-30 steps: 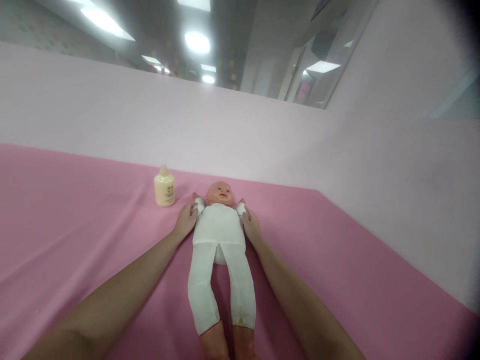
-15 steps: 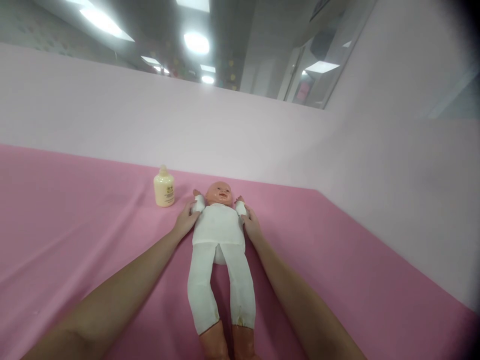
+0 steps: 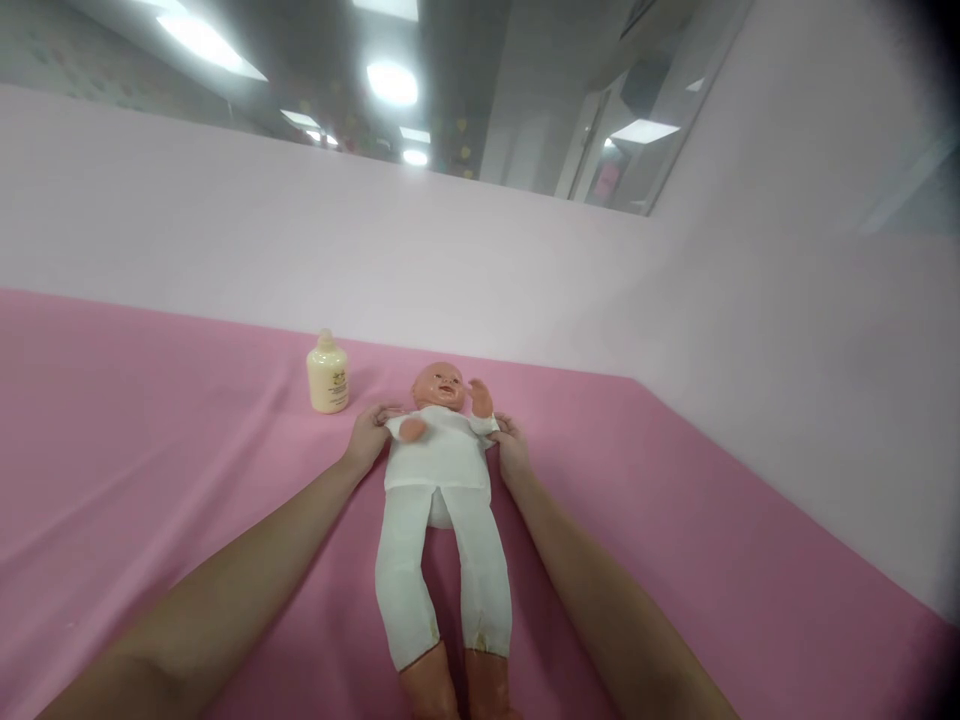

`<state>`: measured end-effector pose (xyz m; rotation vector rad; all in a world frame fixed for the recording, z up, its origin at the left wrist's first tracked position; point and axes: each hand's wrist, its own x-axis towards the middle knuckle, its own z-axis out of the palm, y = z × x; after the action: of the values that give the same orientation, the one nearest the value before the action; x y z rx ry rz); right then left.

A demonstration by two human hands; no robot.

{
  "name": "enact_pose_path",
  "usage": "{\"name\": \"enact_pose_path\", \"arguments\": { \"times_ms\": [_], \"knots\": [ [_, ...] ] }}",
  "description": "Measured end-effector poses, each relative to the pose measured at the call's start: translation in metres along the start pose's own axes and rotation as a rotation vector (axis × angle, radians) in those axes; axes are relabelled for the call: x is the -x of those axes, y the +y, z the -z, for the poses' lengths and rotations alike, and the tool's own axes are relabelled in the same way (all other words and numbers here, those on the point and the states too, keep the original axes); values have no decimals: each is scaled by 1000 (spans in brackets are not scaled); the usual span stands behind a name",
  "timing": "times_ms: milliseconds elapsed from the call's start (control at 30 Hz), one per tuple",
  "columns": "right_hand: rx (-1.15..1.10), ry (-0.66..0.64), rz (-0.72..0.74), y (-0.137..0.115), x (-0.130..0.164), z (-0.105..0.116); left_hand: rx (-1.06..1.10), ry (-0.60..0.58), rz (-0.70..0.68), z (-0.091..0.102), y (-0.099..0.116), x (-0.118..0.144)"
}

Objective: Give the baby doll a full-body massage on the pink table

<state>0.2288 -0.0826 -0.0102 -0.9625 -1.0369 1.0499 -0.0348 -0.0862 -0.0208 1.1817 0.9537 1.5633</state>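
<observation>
Head view: doll [image 3: 439, 470] supine between left hand [image 3: 367, 436], right hand [image 3: 511, 449].

A cream lotion bottle [image 3: 328, 375] stands upright on the pink sheet [image 3: 150, 440], near the pale wall [image 3: 225, 240].

- Left half of frame: pink sheet [image 3: 135, 440] lies bare; open passage.
- Upper centre-left: cream bottle [image 3: 328, 374] stands upright just beside the left hand [image 3: 367, 437].
- Centre: doll [image 3: 441, 500] occupies the lane between both forearms.
- Right and top: pale wall [image 3: 787, 400] bounds the sheet.
</observation>
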Motion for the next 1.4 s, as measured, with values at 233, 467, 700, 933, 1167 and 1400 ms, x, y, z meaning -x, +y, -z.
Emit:
{"name": "enact_pose_path", "arguments": {
  "times_ms": [233, 467, 700, 933, 1167, 1400],
  "knots": [
    [101, -125, -36, -3, -2, 0, -52, 33, 1, -5, 0, 2],
    [135, -119, 22, 2, -3, 2, -87, -34, -28, -4, 0, 3],
    [185, -44, 49, -1, 1, -2, -273, 48, -80, -4, 5, 8],
    [279, -49, 176, -11, 9, -7, -328, 57, -105, -2, 8, 10],
    [410, -55, 219, -6, 11, -5, -414, 60, -149, -1, 8, 11],
    [545, -43, 117, -3, 8, -2, -620, 73, -53, 2, 5, 10]
  ]
}}
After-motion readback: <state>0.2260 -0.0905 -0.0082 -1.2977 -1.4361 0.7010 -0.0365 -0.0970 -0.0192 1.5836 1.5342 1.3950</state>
